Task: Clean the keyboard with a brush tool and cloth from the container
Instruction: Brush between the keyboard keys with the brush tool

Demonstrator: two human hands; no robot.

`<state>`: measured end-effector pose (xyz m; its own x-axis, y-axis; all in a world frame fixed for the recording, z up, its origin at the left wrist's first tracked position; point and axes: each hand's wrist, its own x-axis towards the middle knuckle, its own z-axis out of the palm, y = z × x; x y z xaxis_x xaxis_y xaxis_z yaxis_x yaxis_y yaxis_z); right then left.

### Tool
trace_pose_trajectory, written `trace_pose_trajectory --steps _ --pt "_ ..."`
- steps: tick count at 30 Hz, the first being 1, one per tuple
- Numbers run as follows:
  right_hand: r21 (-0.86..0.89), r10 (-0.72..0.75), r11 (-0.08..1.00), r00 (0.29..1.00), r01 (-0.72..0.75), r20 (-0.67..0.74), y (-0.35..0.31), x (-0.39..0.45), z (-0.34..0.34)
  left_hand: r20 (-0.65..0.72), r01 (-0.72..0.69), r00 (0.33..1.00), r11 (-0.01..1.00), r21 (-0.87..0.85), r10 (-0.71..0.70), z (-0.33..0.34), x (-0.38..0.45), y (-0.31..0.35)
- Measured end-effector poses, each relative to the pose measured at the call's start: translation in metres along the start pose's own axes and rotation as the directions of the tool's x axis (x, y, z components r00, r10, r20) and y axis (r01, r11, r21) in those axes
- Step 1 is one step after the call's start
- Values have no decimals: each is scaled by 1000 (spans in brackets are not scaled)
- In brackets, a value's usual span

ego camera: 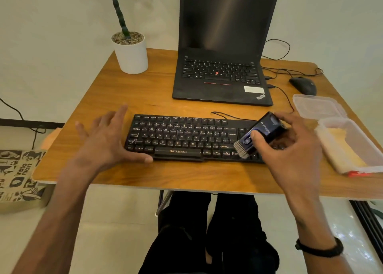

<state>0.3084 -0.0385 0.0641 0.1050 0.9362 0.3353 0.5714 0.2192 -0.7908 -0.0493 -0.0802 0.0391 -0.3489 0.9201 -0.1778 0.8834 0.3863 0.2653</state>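
A black keyboard [182, 138] lies across the near middle of the wooden table [157, 99]. My right hand [290, 143] grips a dark blue brush tool [262, 131] over the keyboard's right end, and its grey bristles [241, 149] touch the bottom-row keys. My left hand [107, 139] is spread open, with its thumb resting at the keyboard's front left edge. An open clear container [350, 128] at the right table edge holds a yellow cloth [342, 149]. Its lid [318, 105] lies just behind it.
An open black laptop [221, 70] stands behind the keyboard. A black mouse [302, 85] and cables lie at the back right. A white plant pot [130, 54] sits at the back left. A printed bag [19, 174] stands on the floor to the left.
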Motion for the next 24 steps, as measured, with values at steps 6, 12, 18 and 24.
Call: trace_pose_trajectory --steps 6,12,18,24 --pt "-65 -98 993 995 100 31 -1 -19 20 -263 -72 964 909 -411 -43 54 -36 1" --pt "-213 -168 964 985 158 -32 0 -28 35 -353 -102 934 901 -422 -60 65 -36 4" --pt "-170 -285 944 959 282 11 -25 -55 86 -368 -90 928 924 -372 -57 71 -35 5" --pt "-49 -67 997 996 64 -65 -7 -42 61 -425 -103 904 938 -332 -51 75 -33 1"
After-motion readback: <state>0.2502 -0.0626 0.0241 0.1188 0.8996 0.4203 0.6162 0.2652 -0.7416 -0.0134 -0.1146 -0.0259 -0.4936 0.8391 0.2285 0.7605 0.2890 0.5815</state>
